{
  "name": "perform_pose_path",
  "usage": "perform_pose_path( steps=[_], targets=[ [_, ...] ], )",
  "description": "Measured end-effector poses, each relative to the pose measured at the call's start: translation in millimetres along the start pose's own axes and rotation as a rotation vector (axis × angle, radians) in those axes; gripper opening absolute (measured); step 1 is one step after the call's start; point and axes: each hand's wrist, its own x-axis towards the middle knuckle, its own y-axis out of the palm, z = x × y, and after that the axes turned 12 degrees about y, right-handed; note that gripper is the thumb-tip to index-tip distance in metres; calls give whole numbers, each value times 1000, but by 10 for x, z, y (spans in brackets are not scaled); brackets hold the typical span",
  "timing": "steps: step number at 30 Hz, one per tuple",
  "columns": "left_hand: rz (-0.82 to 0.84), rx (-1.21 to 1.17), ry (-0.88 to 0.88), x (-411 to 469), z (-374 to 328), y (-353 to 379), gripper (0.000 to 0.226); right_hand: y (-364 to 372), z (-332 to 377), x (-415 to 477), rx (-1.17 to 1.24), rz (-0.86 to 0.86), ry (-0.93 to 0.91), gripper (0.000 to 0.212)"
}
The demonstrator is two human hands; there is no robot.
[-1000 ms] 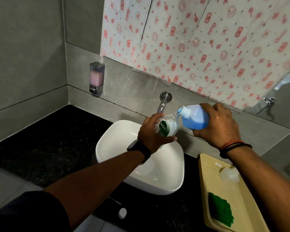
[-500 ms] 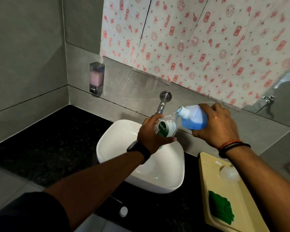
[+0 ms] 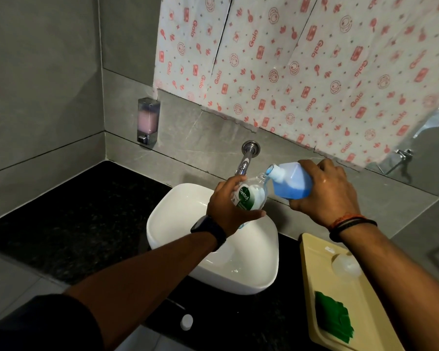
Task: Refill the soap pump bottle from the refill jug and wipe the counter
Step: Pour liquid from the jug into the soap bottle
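Note:
My left hand (image 3: 228, 206) grips a clear soap bottle (image 3: 251, 195) with a green Dettol label, tilted over the white basin (image 3: 178, 211). My right hand (image 3: 325, 193) holds the refill jug (image 3: 290, 179), translucent with blue liquid, tipped left so its spout touches the bottle's open neck. A green cloth (image 3: 333, 317) lies on the beige tray (image 3: 312, 262) at the right, with a clear round cap or pump part (image 3: 346, 266) further back on it. A small white cap (image 3: 186, 322) rests on the black counter (image 3: 86, 211) in front of the basin.
A wall tap (image 3: 246, 160) juts out above the basin, just behind the bottle. A wall soap dispenser (image 3: 148, 122) with pink liquid hangs at the left. Patterned paper (image 3: 302, 67) covers the mirror; grey tile walls enclose the corner.
The jug has dipped a little so its spout now meets the bottle's neck. Both hands stay over the basin.

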Motion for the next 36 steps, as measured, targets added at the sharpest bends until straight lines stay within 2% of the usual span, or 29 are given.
perform_pose_path(
  steps=[36],
  targets=[
    [-5,-35,-22,-26,-60,34,85,-68,-19,-17,-15,16,-12,85]
  ],
)
